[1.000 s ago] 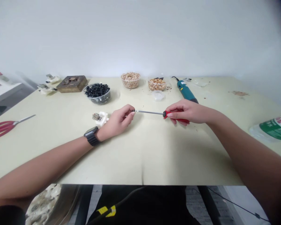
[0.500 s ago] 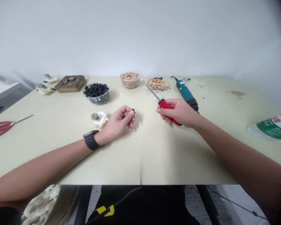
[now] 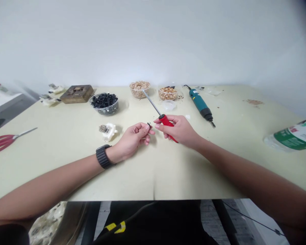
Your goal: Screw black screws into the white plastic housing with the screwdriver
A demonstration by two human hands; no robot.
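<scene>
My left hand point(image 3: 136, 137) pinches a small black part point(image 3: 149, 125) between thumb and index finger, above the middle of the table. Close by on its right, my right hand point(image 3: 180, 131) is wrapped round the red handle of a screwdriver point(image 3: 153, 103), whose metal shaft points up and to the left. A white plastic piece with a metal fitting point(image 3: 108, 131) lies on the table left of my left hand. Behind it stands a clear bowl of black parts point(image 3: 105, 103).
Farther back are a metal block point(image 3: 77, 94), a tub of beige pieces point(image 3: 139, 89), a tub of orange-brown pieces point(image 3: 167, 93) and a teal power tool point(image 3: 200, 104). Red scissors point(image 3: 5, 141) lie far left, a green-labelled bottle point(image 3: 293, 136) far right.
My right hand has moved left with the screwdriver, towards my left hand. My left hand has shifted slightly right and down with the black part.
</scene>
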